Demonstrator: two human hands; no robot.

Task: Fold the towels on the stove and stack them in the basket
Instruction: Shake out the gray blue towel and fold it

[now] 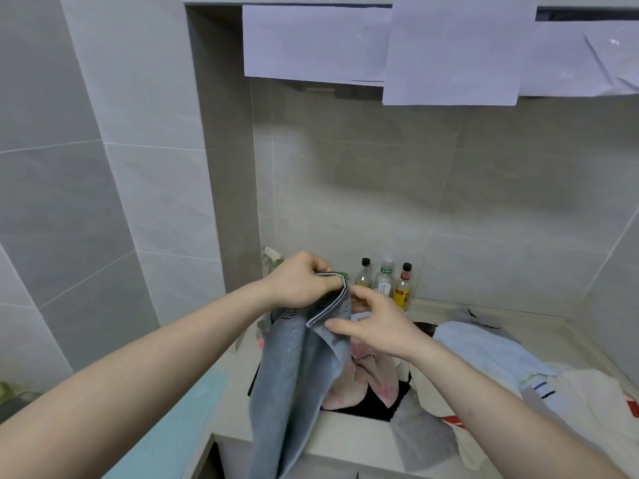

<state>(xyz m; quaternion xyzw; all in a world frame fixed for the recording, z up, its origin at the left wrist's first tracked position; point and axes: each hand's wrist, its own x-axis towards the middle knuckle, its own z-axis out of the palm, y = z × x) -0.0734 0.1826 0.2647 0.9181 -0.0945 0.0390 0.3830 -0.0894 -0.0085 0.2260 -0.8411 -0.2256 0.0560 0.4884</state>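
A grey-blue towel (294,371) hangs in the air over the black stove (371,407), doubled over at its top edge. My left hand (301,280) grips that top edge from the left. My right hand (375,324) pinches the towel's hem just below and to the right. Under it a pink towel (363,375) lies crumpled on the stove. A light blue towel (484,347), a grey towel (425,440) and a white towel with red and blue stripes (581,399) lie spread on the right. No basket is in view.
Three sauce bottles (385,280) stand against the tiled back wall. A spray bottle (271,259) sits behind my left hand. A turquoise surface (193,420) runs along the left counter. White paper sheets (453,50) cover the hood overhead.
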